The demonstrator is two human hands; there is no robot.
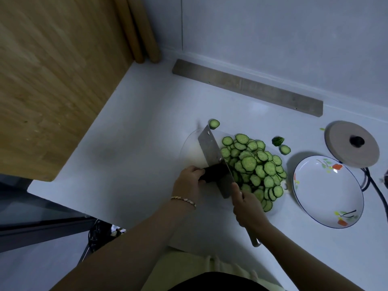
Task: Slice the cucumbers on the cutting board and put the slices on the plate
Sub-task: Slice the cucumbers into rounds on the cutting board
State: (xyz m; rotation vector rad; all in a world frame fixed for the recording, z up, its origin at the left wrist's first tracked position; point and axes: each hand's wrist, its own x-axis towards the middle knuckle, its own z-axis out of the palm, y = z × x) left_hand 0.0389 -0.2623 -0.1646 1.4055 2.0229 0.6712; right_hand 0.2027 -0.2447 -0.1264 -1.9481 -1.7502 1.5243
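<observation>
On a white kitchen counter (136, 133), a cleaver (212, 152) is grasped by its handle in the right hand (249, 208), while a dark cucumber stub (214, 172) is held in the curled left hand (189, 181). Fingertips are best kept tucked back and the cuts thin. The heap of slices (256, 164) lies at twelve o'clock of the right hand, and the bare plate (327, 192) at three o'clock of the heap.
</observation>
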